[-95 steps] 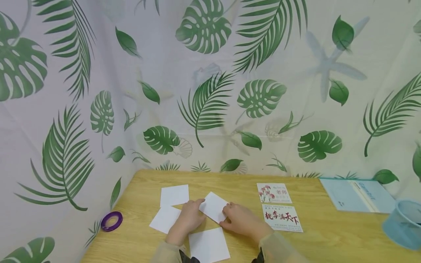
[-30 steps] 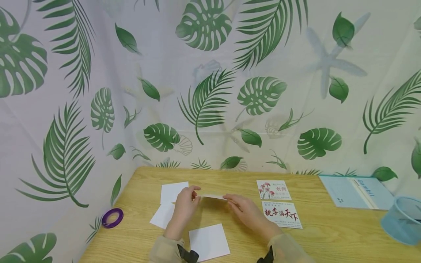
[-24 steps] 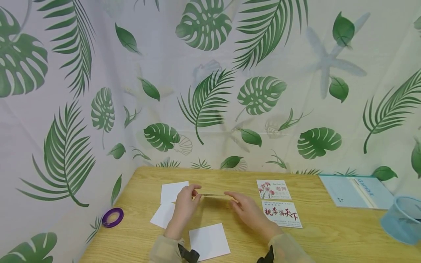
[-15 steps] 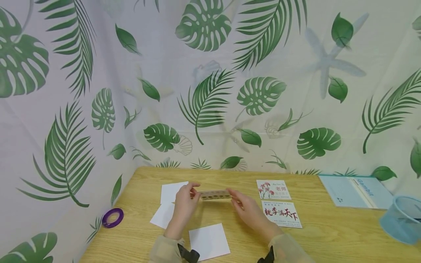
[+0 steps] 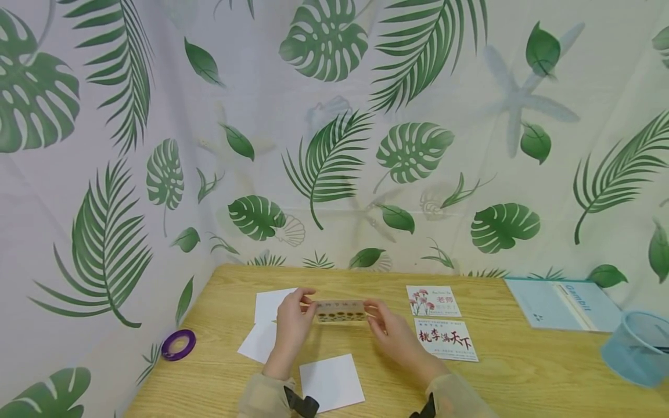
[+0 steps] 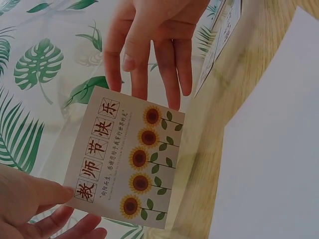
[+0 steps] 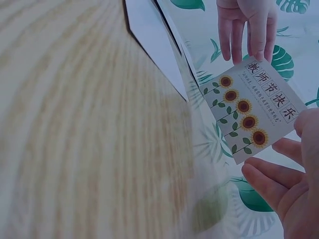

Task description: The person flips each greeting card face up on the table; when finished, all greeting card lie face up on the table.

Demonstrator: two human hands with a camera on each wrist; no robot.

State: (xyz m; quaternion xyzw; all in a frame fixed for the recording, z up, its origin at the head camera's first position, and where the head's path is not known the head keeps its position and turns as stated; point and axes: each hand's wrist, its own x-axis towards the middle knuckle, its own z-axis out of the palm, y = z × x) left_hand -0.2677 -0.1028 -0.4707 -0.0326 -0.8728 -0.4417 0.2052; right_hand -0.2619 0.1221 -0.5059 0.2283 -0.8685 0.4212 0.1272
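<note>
The sunflower card (image 5: 341, 312) is now held up off the table (image 5: 522, 371) between both hands, printed face tilted toward the person — approx. 3 s ago it lay blank side up under the fingers, and half a sec ago it was only edge-on. So the flip is nearly through; it looks like the printed side comes up next, to match the two printed cards (image 5: 444, 325) already face up just to the right.

Left hand (image 5: 292, 325) pinches the card's left end between thumb and fingers; right hand (image 5: 389, 337) grips the right end, fingers mostly straight behind it, thumb in front.

Head view gives the layout: three blank white cards (image 5: 274, 305) lie flat near the hands, a purple tape roll (image 5: 178, 344) far left, a blue folder (image 5: 561, 305) and blue mesh cup (image 5: 635, 348) at right. But the print is tiny there. The left wrist view shows the card (image 6: 127, 162) close up — five sunflowers and a row of boxed red characters. The right wrist view shows the same face (image 7: 254, 109) with the left hand's fingertips (image 7: 254, 37) on its far edge.
</note>
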